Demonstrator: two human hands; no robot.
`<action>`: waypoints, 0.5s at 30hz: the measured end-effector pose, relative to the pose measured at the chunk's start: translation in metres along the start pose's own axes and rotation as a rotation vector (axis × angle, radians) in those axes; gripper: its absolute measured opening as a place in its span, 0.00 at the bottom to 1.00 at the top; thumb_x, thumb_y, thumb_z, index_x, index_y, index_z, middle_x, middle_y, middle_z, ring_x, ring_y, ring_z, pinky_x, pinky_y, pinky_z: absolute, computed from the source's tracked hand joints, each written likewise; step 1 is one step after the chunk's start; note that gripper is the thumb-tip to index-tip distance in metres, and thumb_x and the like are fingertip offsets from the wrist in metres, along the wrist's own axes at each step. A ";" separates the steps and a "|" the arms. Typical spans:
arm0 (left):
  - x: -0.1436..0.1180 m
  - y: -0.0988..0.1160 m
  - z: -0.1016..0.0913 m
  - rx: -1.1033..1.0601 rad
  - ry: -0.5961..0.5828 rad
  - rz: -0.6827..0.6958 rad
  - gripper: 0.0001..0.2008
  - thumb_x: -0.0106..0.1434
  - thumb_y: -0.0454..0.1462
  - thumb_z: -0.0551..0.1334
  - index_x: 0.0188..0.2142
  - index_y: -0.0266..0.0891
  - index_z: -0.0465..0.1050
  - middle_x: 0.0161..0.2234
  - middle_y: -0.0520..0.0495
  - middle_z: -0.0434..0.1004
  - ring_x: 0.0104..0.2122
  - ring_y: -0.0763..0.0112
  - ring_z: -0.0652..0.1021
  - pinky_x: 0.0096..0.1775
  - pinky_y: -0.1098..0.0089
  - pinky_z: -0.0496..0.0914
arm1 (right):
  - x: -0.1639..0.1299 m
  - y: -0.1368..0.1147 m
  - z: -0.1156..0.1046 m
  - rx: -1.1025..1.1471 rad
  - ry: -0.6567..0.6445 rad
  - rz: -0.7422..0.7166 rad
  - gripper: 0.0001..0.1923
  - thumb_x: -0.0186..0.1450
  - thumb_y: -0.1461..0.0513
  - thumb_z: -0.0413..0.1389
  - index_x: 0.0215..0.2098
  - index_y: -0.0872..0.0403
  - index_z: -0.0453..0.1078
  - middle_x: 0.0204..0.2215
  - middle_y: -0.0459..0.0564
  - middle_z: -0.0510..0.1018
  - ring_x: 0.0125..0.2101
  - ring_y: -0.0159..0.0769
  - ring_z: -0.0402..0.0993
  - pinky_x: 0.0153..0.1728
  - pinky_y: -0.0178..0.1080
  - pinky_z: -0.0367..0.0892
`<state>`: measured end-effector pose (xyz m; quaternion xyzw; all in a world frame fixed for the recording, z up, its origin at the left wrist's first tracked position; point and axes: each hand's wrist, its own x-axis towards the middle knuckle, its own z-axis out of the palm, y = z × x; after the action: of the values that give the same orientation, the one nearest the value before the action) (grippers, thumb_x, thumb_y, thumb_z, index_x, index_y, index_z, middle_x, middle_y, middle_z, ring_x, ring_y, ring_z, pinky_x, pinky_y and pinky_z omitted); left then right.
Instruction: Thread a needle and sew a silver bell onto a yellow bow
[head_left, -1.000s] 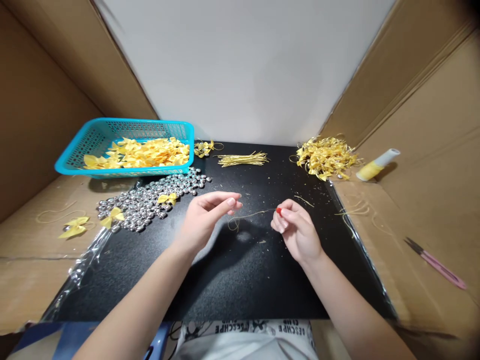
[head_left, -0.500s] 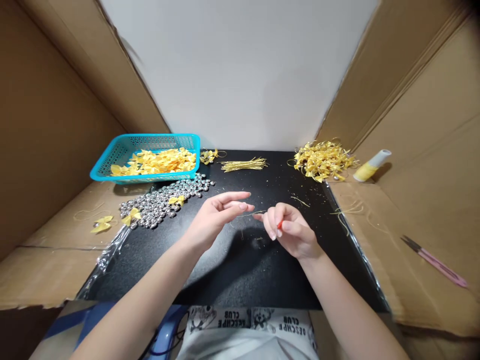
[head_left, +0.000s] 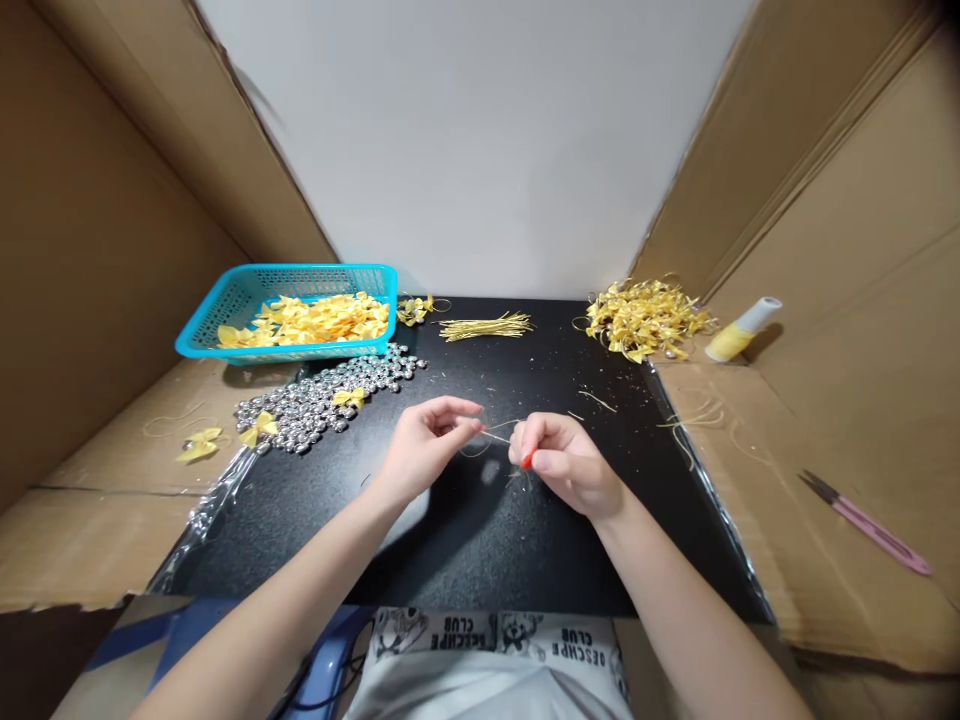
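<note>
My left hand [head_left: 427,445] is over the middle of the black tabletop, thumb and forefinger pinched on one end of a thin gold cord [head_left: 495,436]. The cord runs across a short gap to my right hand [head_left: 566,462], whose fingers are curled closed on it. A small red thing [head_left: 527,460] pokes out between the right thumb and fingers; its kind is hidden by the hand. Part of the cord loops out loosely below and above the gap. Left of my hands lie many silver beads [head_left: 300,410] with a yellow ribbon bow [head_left: 349,397] among them.
A turquoise basket [head_left: 289,353] of yellow bows stands at the back left. Cut gold cords [head_left: 486,327] lie at the back middle. Finished-looking bows with cord loops [head_left: 645,318] are heaped at the back right, near a yellow thread spool [head_left: 742,330]. Pink-handled snips [head_left: 866,525] lie at right.
My hands have come closer together. The left thumb and forefinger, spread apart before, now pinch the cord. My right hand has shifted left with the red thing.
</note>
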<state>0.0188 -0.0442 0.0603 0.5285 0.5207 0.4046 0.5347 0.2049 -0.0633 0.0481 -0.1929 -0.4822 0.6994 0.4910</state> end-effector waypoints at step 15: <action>0.001 -0.004 -0.054 0.985 -0.172 0.060 0.15 0.57 0.36 0.61 0.45 0.41 0.75 0.29 0.48 0.80 0.29 0.64 0.76 0.32 0.70 0.64 | 0.001 0.003 0.003 -0.105 -0.102 0.182 0.09 0.54 0.58 0.66 0.24 0.54 0.73 0.21 0.44 0.73 0.22 0.28 0.64 0.26 0.32 0.61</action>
<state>-0.0342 -0.0360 0.0613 0.7644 0.5884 0.0807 0.2508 0.2007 -0.0642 0.0470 -0.2255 -0.5230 0.7237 0.3897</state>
